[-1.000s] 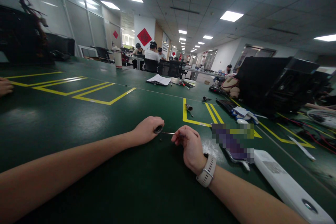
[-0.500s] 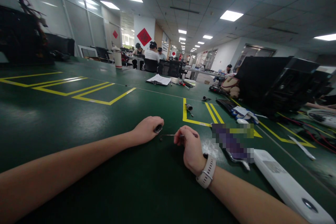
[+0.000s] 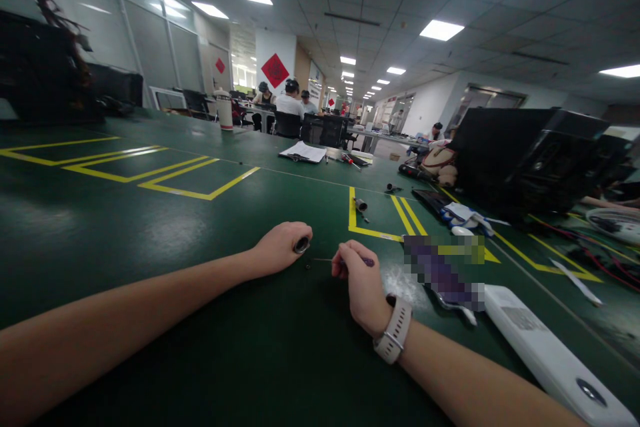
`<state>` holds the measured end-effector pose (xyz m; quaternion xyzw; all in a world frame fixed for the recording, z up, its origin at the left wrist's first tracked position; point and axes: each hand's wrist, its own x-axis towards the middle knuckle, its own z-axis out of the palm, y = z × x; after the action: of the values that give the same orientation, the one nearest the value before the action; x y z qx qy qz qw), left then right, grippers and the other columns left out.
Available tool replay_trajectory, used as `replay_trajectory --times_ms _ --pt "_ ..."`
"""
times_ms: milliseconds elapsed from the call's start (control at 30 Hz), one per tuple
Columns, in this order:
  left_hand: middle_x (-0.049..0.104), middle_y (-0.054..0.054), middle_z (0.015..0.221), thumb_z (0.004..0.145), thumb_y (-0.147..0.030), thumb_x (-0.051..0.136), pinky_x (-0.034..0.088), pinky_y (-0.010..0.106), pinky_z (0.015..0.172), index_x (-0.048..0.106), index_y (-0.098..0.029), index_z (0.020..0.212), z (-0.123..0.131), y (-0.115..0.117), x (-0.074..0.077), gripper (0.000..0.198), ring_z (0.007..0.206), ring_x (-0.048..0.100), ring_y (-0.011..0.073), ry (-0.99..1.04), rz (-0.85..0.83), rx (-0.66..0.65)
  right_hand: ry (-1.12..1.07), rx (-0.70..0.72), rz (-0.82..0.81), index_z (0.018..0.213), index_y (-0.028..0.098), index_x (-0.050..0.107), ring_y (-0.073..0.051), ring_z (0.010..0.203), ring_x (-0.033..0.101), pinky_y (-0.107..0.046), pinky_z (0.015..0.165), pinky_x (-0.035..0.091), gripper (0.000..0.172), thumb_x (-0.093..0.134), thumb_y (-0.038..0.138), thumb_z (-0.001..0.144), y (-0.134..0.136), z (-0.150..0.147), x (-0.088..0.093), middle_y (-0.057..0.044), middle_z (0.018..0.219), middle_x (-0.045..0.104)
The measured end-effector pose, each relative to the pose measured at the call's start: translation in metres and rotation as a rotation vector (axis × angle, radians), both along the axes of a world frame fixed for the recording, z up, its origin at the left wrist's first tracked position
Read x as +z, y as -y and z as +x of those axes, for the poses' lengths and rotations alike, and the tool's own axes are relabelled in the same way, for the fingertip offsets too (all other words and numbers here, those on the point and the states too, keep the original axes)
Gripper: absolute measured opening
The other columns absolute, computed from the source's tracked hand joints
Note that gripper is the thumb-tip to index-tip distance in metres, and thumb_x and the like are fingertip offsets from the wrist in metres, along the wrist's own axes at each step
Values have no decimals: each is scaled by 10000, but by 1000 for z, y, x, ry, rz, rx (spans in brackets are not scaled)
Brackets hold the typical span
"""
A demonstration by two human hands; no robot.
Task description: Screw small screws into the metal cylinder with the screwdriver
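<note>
My left hand (image 3: 279, 248) is closed around a round metal cylinder (image 3: 301, 245). Its hollow end faces right, and the fingers hide most of its body. My right hand (image 3: 361, 283) pinches a thin screwdriver (image 3: 369, 262) with a dark purplish handle. The slim shaft points left toward the cylinder, and a gap separates its tip from it. Just below that tip, a tiny round part (image 3: 307, 267) lies on the green table (image 3: 240, 360). Farther off, inside a yellow taped outline, sits another metal cylinder (image 3: 361, 205) with a small piece (image 3: 366, 219) beside it.
On my right lie a partly blurred purple packet (image 3: 440, 273) and a long white device (image 3: 545, 347). Behind them are a blue-and-white cloth (image 3: 465, 215) and a large black box (image 3: 520, 153). A clipboard (image 3: 303, 152) and a bottle (image 3: 224, 112) stand farther back. Several people sit beyond.
The screwdriver has shifted slightly right, so its tip is a little farther from the cylinder. More of its handle shows. My left hand stays in place.
</note>
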<state>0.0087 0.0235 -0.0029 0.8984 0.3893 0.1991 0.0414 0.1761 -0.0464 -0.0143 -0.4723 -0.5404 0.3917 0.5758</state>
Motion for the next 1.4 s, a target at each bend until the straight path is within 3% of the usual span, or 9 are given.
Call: replay_trajectory --times_ms 300,667,1033,1400 --pt "546 1 726 751 -131 510 374 251 609 511 -168 724 0 -1 -1 46 678 521 149 8 0 2 49 -1 35 542 191 486 -116 517 434 -253 518 334 274 451 261 805 5 0 4 46 512 448" --pt "544 -2 717 751 -142 499 369 246 594 517 -174 723 0 0 0 46 660 520 147 -1 7 6 19 -84 -26 500 190 480 -113 471 409 -238 459 294 244 459 226 740 -5 -1 -4 46 463 424" --pt "543 -2 714 754 -142 502 365 245 590 510 -173 717 1 1 2 49 661 517 145 -3 -15 24 114 -34 -7 538 184 494 -118 515 431 -247 513 321 269 443 242 796 6 -3 8 40 505 443" --pt "545 -9 707 747 -143 503 368 238 577 508 -175 718 0 0 1 44 654 523 142 51 -36 10 103 69 133 605 186 517 -128 589 466 -254 577 365 260 449 265 844 12 -2 11 20 595 487"
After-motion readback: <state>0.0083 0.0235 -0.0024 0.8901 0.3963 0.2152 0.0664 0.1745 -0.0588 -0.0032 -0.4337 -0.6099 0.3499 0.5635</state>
